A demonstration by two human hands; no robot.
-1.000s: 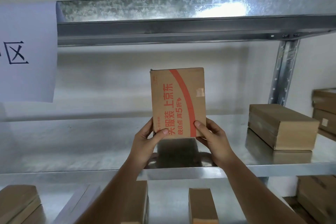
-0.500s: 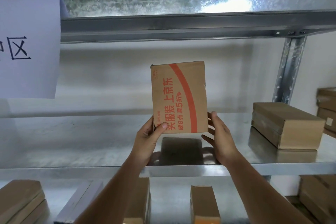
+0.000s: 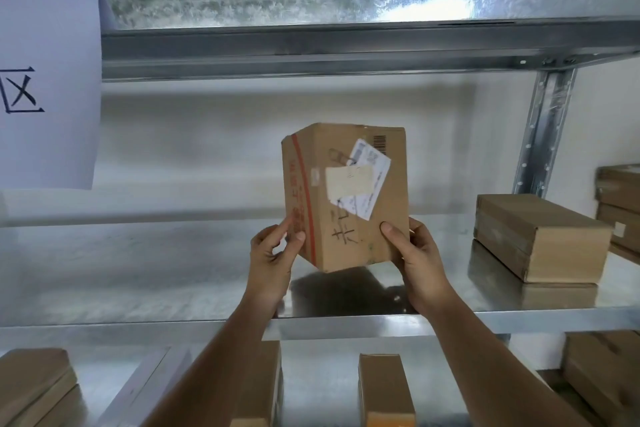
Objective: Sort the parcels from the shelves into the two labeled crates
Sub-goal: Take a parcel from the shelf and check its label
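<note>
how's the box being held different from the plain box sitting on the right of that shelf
The held box is up in both hands, tilted, above the shelf; the plain box lies flat on it. The held box carries a red stripe, handwriting and paper labels; the plain box shows bare sides. Both are brown cardboard.

Middle shelf (image 3: 138, 270) bare at left; brown box (image 3: 540, 236) blocks right; beam (image 3: 311, 45) probably limits headroom.

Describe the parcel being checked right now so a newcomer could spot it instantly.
Find the metal shelf at chest height, under the galvanized beam. Above its middle, the left hand and right hand hold up one parcel, tilted. Unlike the plain box lying to its right, it carries a white shipping label, a beige tape patch, black handwriting and a red stripe.
</note>
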